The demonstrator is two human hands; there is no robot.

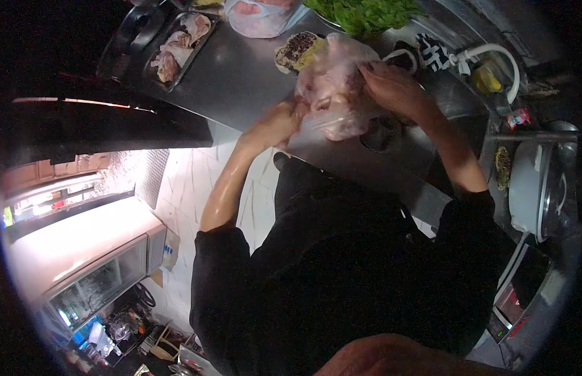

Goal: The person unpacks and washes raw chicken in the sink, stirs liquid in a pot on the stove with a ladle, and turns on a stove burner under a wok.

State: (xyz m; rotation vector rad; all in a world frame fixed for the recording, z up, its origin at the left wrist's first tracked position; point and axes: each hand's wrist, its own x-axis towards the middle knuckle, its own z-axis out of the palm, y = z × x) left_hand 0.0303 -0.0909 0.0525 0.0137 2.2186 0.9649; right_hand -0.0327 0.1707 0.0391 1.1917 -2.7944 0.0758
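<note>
A clear plastic bag point(338, 103) with pale raw meat pieces inside, which look like chicken, is held up over the near edge of the metal counter. My left hand point(281, 122) is closed on the bag's left side. From the right, my right hand point(391, 84) grips the bag's upper right side, its fingertips partly hidden by the plastic. Just behind the bag lies a dark-speckled and yellow item point(298, 51) whose kind I cannot make out.
On the metal counter point(241, 75) are a tray point(200, 51) of raw chicken pieces, a white bag point(262, 19) with pink contents and leafy greens point(366, 14). A patterned cloth point(433, 53) and a white hose point(515, 69) are at the right. A glass-fronted appliance point(100, 276) stands lower left.
</note>
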